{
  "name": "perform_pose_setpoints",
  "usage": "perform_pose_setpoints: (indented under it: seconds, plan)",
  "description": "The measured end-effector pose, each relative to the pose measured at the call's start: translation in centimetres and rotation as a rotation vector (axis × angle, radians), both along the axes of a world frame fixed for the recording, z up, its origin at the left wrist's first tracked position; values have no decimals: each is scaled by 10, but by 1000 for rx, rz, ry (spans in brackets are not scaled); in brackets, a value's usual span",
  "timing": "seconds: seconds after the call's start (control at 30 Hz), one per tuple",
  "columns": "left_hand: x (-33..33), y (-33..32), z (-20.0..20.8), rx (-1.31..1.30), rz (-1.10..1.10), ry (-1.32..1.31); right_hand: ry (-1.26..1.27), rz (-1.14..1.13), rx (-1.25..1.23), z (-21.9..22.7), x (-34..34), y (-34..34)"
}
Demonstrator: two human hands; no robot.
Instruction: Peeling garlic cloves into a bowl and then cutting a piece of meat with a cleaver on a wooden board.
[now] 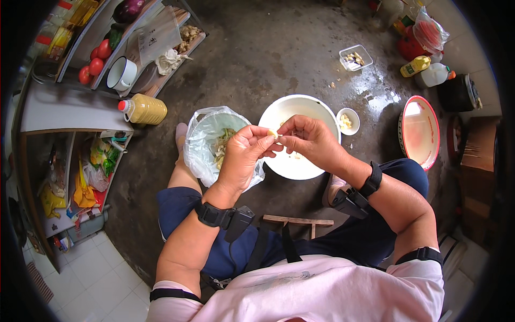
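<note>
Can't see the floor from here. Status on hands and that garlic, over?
Left hand and right hand pinch one garlic clove together. Held over white bowl. Plastic bag under left hand. Nothing blocking.

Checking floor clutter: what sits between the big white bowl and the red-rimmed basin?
A small white bowl of peeled cloves, touching the big white bowl; then bare wet floor to the red-rimmed basin, head view.
</note>
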State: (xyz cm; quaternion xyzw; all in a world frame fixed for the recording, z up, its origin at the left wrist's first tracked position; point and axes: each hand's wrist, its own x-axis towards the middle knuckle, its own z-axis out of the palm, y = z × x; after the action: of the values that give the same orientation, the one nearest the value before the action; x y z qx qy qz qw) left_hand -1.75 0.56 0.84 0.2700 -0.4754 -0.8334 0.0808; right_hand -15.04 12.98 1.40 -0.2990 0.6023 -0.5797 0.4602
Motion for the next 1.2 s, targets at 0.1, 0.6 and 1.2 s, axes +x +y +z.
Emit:
perform_pose_setpoints:
  seconds: [0.1,0.6,1.2]
  plan:
    - [0,0,-1,10,9,0,73,-24,-57,-1,4,1]
    - [2,-3,0,108,-40,-35,370,-70,-69,-10,3,0]
    - [2,-2,-3,240,-4,13,315,-18,-91,-8,4,2]
